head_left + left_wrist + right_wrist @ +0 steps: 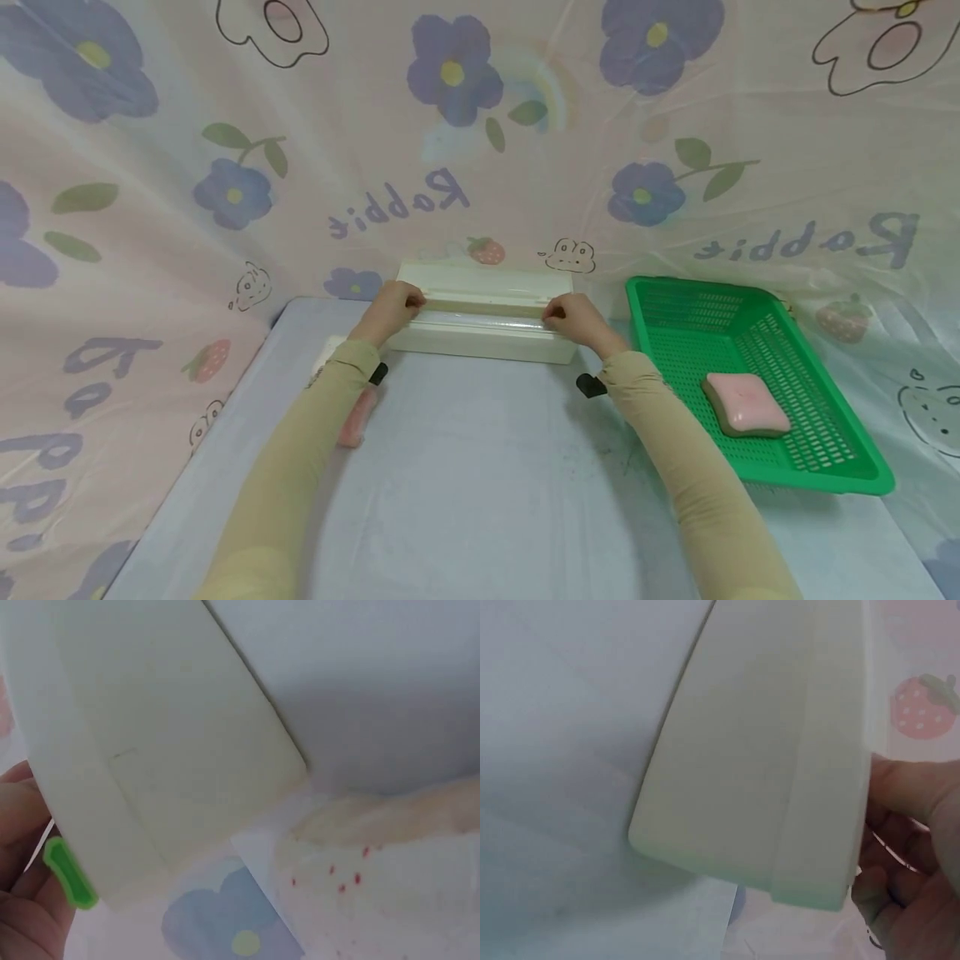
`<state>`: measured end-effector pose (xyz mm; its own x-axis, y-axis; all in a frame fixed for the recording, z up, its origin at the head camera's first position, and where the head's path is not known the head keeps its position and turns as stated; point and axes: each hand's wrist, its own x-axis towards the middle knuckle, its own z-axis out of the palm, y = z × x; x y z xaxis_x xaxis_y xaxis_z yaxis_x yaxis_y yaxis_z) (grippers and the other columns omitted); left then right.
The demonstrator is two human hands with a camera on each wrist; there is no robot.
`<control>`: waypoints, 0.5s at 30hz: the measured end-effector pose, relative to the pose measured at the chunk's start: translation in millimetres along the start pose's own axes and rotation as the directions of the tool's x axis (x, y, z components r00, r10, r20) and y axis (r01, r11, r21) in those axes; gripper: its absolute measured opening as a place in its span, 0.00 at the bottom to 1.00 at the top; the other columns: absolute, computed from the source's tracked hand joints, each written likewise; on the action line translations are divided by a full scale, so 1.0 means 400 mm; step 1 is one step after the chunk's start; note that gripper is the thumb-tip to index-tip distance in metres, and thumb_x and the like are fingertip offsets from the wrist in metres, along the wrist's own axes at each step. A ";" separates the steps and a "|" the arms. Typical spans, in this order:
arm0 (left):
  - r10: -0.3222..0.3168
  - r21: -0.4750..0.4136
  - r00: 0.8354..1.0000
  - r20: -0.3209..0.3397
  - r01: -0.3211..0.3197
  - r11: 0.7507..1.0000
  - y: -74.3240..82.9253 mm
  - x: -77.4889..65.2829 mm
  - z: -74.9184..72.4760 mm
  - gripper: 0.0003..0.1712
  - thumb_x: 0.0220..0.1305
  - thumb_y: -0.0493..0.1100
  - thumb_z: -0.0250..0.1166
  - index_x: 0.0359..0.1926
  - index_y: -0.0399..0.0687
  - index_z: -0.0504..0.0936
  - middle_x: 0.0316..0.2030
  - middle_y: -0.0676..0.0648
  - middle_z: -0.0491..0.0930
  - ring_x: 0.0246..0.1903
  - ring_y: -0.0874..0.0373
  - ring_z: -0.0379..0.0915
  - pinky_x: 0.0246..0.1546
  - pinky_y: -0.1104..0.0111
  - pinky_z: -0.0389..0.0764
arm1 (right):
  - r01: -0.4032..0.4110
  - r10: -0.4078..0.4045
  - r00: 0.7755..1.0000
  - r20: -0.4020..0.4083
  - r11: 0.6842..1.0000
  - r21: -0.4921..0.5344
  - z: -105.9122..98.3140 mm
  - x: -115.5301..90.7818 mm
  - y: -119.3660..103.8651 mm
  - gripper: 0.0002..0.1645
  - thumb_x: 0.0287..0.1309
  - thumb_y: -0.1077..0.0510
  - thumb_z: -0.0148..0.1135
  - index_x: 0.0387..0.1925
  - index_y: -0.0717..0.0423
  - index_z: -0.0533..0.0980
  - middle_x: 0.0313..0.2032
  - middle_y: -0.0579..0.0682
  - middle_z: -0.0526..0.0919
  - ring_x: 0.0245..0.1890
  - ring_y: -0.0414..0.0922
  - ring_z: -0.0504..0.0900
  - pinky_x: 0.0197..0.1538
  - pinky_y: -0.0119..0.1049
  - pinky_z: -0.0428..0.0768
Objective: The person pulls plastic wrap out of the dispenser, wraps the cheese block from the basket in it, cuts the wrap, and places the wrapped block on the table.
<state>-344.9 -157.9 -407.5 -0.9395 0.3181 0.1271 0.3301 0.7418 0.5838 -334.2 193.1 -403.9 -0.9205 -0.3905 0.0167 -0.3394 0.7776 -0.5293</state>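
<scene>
A cream cling film dispenser (480,342) stands at the back of the table with its lid (483,279) raised. Shiny clear cling film (487,320) stretches across its opening. At the left end my left hand (392,310) pinches the film with curled fingers. My right hand (579,319) does likewise at the right end. In the left wrist view a green tab (71,874) shows beside the fingers, and the dispenser wall (172,750) hides part of that hand. The right wrist view has the dispenser's other end (742,787) in front of the right fingertips.
To the right sits a green plastic basket (832,375) holding a pink-topped block with brown sides (746,402). A pink item (356,418) lies by the left forearm, partly covered by it. Just beyond is a whitish object (390,885) with red specks. Patterned cloth (525,167) hangs behind the table.
</scene>
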 end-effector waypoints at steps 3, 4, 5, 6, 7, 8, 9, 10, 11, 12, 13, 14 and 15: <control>0.009 0.005 1.000 0.000 -0.009 1.000 -0.001 0.000 -0.007 0.10 0.61 0.28 0.63 0.44 0.32 0.83 0.43 0.38 0.82 0.43 0.47 0.77 0.46 0.60 0.79 | 0.032 -0.032 0.999 -0.033 0.999 -0.019 -0.007 -0.005 0.004 0.06 0.63 0.64 0.61 0.38 0.63 0.81 0.36 0.55 0.82 0.38 0.50 0.77 0.45 0.44 0.77; 0.010 0.001 1.000 0.006 -0.010 1.000 0.000 -0.002 -0.011 0.10 0.61 0.28 0.63 0.44 0.33 0.83 0.43 0.38 0.81 0.43 0.47 0.76 0.46 0.60 0.79 | 0.042 -0.043 0.998 -0.044 0.999 -0.022 -0.010 -0.006 0.005 0.06 0.63 0.64 0.61 0.38 0.63 0.81 0.36 0.55 0.82 0.39 0.50 0.77 0.46 0.44 0.77; 0.014 -0.005 1.000 0.010 -0.014 1.000 0.001 -0.003 -0.015 0.09 0.61 0.29 0.63 0.44 0.33 0.84 0.43 0.38 0.81 0.43 0.47 0.76 0.46 0.60 0.79 | 0.050 -0.051 0.997 -0.054 0.998 -0.028 -0.012 -0.006 0.007 0.06 0.63 0.64 0.61 0.38 0.63 0.81 0.37 0.55 0.82 0.39 0.50 0.77 0.46 0.45 0.77; 0.015 -0.010 1.000 0.013 -0.015 1.000 0.002 -0.005 -0.019 0.09 0.62 0.29 0.63 0.43 0.33 0.84 0.42 0.39 0.81 0.43 0.47 0.76 0.46 0.60 0.78 | 0.056 -0.058 0.996 -0.062 0.998 -0.029 -0.015 -0.007 0.008 0.06 0.62 0.64 0.61 0.38 0.63 0.81 0.37 0.55 0.82 0.39 0.50 0.77 0.46 0.45 0.77; 0.010 -0.019 1.000 0.021 -0.010 1.000 0.004 -0.008 -0.023 0.09 0.62 0.30 0.63 0.44 0.34 0.84 0.42 0.39 0.81 0.43 0.47 0.76 0.46 0.60 0.78 | 0.056 -0.058 0.996 -0.067 0.998 -0.032 -0.018 -0.007 0.008 0.06 0.63 0.63 0.61 0.38 0.63 0.81 0.37 0.55 0.83 0.39 0.50 0.78 0.47 0.45 0.77; 0.010 -0.026 1.000 0.028 -0.009 1.000 0.006 -0.010 -0.027 0.09 0.63 0.31 0.63 0.44 0.34 0.84 0.42 0.40 0.81 0.43 0.48 0.76 0.46 0.60 0.78 | 0.062 -0.064 0.995 -0.071 0.998 -0.033 -0.020 -0.007 0.009 0.06 0.62 0.63 0.61 0.38 0.63 0.81 0.37 0.55 0.83 0.39 0.50 0.78 0.47 0.45 0.77; 0.008 -0.036 0.999 0.035 -0.007 0.999 0.007 -0.012 -0.031 0.09 0.63 0.31 0.63 0.44 0.34 0.84 0.42 0.40 0.81 0.43 0.48 0.76 0.46 0.60 0.78 | 0.062 -0.064 0.995 -0.071 0.998 -0.028 -0.023 -0.009 0.008 0.06 0.62 0.63 0.61 0.38 0.62 0.81 0.37 0.55 0.83 0.39 0.50 0.78 0.47 0.45 0.77; 0.008 -0.040 0.999 0.038 -0.006 0.999 0.009 -0.014 -0.035 0.09 0.64 0.31 0.63 0.44 0.35 0.84 0.42 0.40 0.81 0.43 0.48 0.76 0.46 0.60 0.78 | 0.064 -0.065 0.995 -0.072 0.998 -0.023 -0.025 -0.010 0.008 0.06 0.62 0.63 0.62 0.38 0.62 0.81 0.37 0.55 0.83 0.39 0.50 0.79 0.47 0.45 0.77; 0.008 -0.045 0.999 0.040 -0.006 0.999 0.011 -0.016 -0.039 0.09 0.64 0.32 0.63 0.44 0.35 0.84 0.42 0.41 0.82 0.43 0.49 0.76 0.46 0.60 0.78 | 0.067 -0.068 0.995 -0.072 0.998 -0.019 -0.027 -0.011 0.008 0.06 0.62 0.62 0.62 0.38 0.62 0.81 0.37 0.55 0.83 0.39 0.50 0.79 0.47 0.46 0.77; 0.012 -0.046 0.999 0.041 -0.010 0.999 0.012 -0.017 -0.041 0.09 0.64 0.32 0.62 0.44 0.35 0.84 0.41 0.41 0.82 0.43 0.49 0.76 0.46 0.61 0.78 | 0.064 -0.065 0.995 -0.072 0.998 -0.010 -0.027 -0.012 0.007 0.06 0.61 0.62 0.63 0.38 0.61 0.82 0.37 0.54 0.83 0.39 0.50 0.79 0.47 0.45 0.77; 0.016 -0.044 0.999 0.042 -0.014 0.999 0.014 -0.018 -0.044 0.09 0.64 0.32 0.62 0.44 0.36 0.84 0.41 0.41 0.82 0.42 0.49 0.77 0.45 0.61 0.79 | 0.065 -0.065 0.995 -0.072 0.998 -0.003 -0.028 -0.013 0.008 0.06 0.61 0.62 0.63 0.38 0.61 0.82 0.37 0.54 0.83 0.40 0.50 0.79 0.47 0.46 0.77; 0.021 -0.043 0.999 0.043 -0.019 0.999 0.015 -0.020 -0.048 0.09 0.64 0.32 0.62 0.44 0.36 0.84 0.41 0.42 0.82 0.42 0.49 0.77 0.45 0.61 0.79 | 0.068 -0.067 0.995 -0.073 0.998 0.005 -0.029 -0.015 0.009 0.07 0.61 0.62 0.63 0.38 0.61 0.82 0.37 0.54 0.83 0.40 0.50 0.79 0.47 0.46 0.78; 0.025 -0.042 0.999 0.044 -0.024 0.999 0.017 -0.021 -0.050 0.09 0.64 0.32 0.62 0.44 0.37 0.84 0.40 0.42 0.82 0.41 0.50 0.77 0.44 0.61 0.79 | 0.067 -0.065 0.995 -0.074 0.998 0.014 -0.030 -0.017 0.010 0.07 0.61 0.62 0.64 0.38 0.61 0.82 0.37 0.54 0.84 0.39 0.50 0.79 0.47 0.46 0.78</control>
<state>-336.6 -167.5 -388.5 -0.9258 0.3627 0.1062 0.3480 0.7085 0.6140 -331.6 204.6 -396.0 -0.9081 -0.4029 0.1140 -0.3972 0.7428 -0.5389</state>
